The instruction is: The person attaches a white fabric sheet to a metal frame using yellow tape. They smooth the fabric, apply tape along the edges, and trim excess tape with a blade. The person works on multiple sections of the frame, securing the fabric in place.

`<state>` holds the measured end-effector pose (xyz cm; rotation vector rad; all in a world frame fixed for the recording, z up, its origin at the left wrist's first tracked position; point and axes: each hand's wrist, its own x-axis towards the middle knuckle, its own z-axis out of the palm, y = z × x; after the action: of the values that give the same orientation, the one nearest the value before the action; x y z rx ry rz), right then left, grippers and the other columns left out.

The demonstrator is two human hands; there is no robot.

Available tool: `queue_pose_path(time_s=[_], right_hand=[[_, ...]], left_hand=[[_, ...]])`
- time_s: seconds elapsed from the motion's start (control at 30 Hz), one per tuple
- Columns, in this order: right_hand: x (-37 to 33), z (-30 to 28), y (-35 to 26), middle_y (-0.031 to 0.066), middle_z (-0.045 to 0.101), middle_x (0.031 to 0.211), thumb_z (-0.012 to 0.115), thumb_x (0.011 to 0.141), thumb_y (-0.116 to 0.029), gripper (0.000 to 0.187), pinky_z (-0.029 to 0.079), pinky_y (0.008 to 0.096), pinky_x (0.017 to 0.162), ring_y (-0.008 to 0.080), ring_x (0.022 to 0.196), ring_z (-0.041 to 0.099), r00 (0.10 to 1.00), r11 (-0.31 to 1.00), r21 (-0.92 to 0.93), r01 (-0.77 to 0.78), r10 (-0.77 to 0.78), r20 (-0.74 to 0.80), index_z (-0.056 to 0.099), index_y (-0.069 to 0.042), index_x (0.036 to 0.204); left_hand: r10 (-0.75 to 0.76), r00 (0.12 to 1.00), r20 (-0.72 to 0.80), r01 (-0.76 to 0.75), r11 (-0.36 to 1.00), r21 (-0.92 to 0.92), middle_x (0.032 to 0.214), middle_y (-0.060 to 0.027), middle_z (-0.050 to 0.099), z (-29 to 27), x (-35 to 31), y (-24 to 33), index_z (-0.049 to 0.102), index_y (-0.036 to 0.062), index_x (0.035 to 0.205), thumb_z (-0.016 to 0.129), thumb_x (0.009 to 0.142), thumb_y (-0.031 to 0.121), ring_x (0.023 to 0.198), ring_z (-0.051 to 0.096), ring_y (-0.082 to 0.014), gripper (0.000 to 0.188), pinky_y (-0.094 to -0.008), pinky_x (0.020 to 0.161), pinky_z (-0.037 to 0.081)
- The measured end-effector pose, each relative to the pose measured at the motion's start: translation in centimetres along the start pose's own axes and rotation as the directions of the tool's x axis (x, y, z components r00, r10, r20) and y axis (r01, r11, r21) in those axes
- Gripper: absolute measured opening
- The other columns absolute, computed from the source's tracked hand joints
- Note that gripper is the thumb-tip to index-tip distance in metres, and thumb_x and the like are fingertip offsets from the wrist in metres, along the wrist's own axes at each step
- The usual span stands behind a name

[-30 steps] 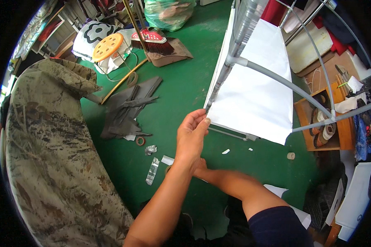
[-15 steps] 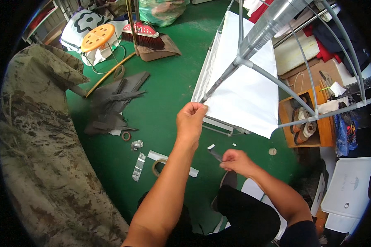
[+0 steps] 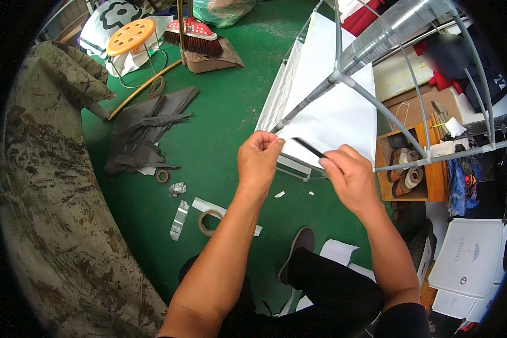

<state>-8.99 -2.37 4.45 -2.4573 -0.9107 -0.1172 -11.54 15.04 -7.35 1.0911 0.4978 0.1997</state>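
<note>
My left hand (image 3: 257, 163) pinches the thin lower end of a tapering grey shaft (image 3: 307, 107), which looks wrapped in shiny tape or film and widens toward the upper right. My right hand (image 3: 352, 177) is closed on a narrow dark strip (image 3: 307, 147), its free end pointing toward my left fingertips. The strip's material is hard to tell. A white sheet (image 3: 343, 107) lies behind both hands. Grey tubes of a frame (image 3: 383, 111) cross over the sheet and meet the shaft at a joint.
Dark grey cloth scraps (image 3: 146, 132), a tape roll (image 3: 204, 230) and a silvery strip (image 3: 179, 221) lie on the green floor (image 3: 231, 107). A camouflage cover (image 3: 67, 197) stands at left, near a yellow stool (image 3: 130, 37) and dustpan (image 3: 214, 59). A wooden shoe box (image 3: 434, 186) is right.
My right hand has risen with the dark strip from above my shoe to beside the shaft's thin end. My left hand keeps its pinch. The view has shifted slightly.
</note>
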Motion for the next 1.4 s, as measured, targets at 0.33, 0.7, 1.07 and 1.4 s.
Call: queue_pose_path(time_s=[0.33, 0.7, 1.07, 1.4], right_hand=[[2.0, 2.4, -0.7, 0.0051, 0.054, 0.070, 0.075, 0.083, -0.015, 0.012, 0.049, 0.0349, 0.052, 0.0225, 0.062, 0.061, 0.960, 0.910, -0.350, 0.221, -0.265, -0.085, 0.065, -0.009, 0.084], [2.3, 2.6, 0.0, 0.0049, 0.055, 0.069, 0.076, 0.081, -0.014, 0.012, 0.049, 0.0349, 0.052, 0.0218, 0.061, 0.061, 0.943, 0.904, -0.342, 0.254, -0.310, -0.118, 0.065, -0.009, 0.083], [2.2, 2.3, 0.1, 0.0053, 0.055, 0.070, 0.077, 0.081, -0.014, 0.012, 0.049, 0.0347, 0.051, 0.0219, 0.062, 0.061, 0.947, 0.903, -0.353, 0.247, -0.301, -0.108, 0.065, -0.009, 0.083], [2.5, 2.4, 0.4, 0.0052, 0.057, 0.071, 0.076, 0.082, -0.013, 0.011, 0.050, 0.0344, 0.053, 0.0219, 0.063, 0.062, 0.952, 0.914, -0.314, 0.257, -0.296, -0.082, 0.066, -0.008, 0.084]], left_hand=[[0.043, 0.999, -0.009, -0.043, 0.999, 0.027, 0.080, 0.0030, 0.060, -0.2, -0.5, 0.7, 0.064, 0.0030, 0.091, 0.070, 0.090, 0.010, 0.071, 0.050, -0.0048, 0.009, -0.0212, 0.063, 0.040], [0.035, 0.999, -0.001, -0.035, 0.999, 0.032, 0.080, 0.0037, 0.059, 0.0, -0.5, 0.6, 0.064, 0.0040, 0.089, 0.070, 0.090, 0.009, 0.072, 0.050, -0.0046, 0.008, -0.0213, 0.064, 0.039], [0.057, 0.998, -0.013, -0.056, 0.997, 0.054, 0.079, 0.0044, 0.059, 0.1, -0.4, 0.5, 0.064, 0.0046, 0.088, 0.070, 0.090, 0.007, 0.071, 0.049, -0.0039, 0.007, -0.0211, 0.063, 0.039], [0.074, 0.997, -0.015, -0.072, 0.993, 0.095, 0.079, 0.0042, 0.059, 0.1, -0.4, 0.6, 0.064, 0.0043, 0.089, 0.069, 0.090, 0.007, 0.071, 0.049, -0.0039, 0.006, -0.0211, 0.063, 0.039]])
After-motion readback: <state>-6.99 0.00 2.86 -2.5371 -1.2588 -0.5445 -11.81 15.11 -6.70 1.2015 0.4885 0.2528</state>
